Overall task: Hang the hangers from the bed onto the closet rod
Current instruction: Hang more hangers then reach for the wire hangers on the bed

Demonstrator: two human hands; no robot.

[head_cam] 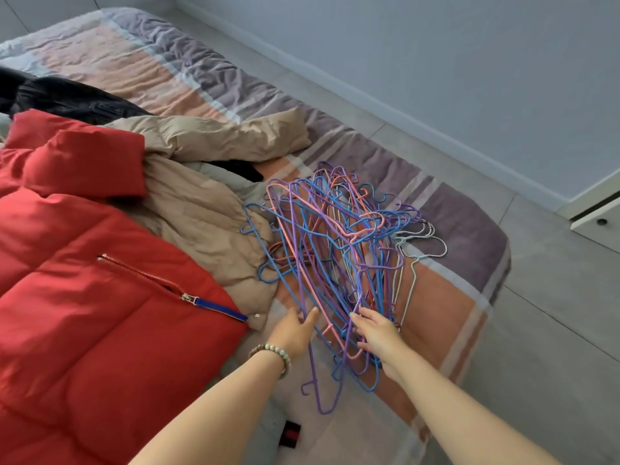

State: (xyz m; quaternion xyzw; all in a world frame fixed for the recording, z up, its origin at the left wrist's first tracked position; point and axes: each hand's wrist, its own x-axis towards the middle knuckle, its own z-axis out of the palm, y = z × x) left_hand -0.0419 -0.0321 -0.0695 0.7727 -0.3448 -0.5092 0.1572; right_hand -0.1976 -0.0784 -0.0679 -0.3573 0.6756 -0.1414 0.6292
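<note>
**Hangers still heaped on the bed, nothing hung yet**

The task looks barely begun. The whole tangle of hangers [339,260], blue, purple, pink and a few pale ones, lies in one pile on the striped bed [446,303], near its foot corner, just right of the tan jacket [201,209] and touching that jacket's edge on the pile's left side. No closet rod is in view, so judging from this, every hanger is yet to be lifted, carried and hooked on

Both hands are at the near end of the pile. The left hand [295,332] is open, fingers loosely spread, its tips touching or just short of the purple wires at the pile's near-left edge; it grips nothing that can be seen. The right hand [377,333] is also spread, palm down, resting on the near-right wires, fingers partly threaded among them; whether any wire is pinched underneath cannot be told

The pile's long axis runs from the hands away toward the far side of the bed, leaning slightly right. Many hooks cluster at the far-right end, some curl out toward the tan jacket, and at least one purple hook points back toward the person, so the hangers are not aligned; they will likely need sorting or gathering before they lift cleanly
</note>
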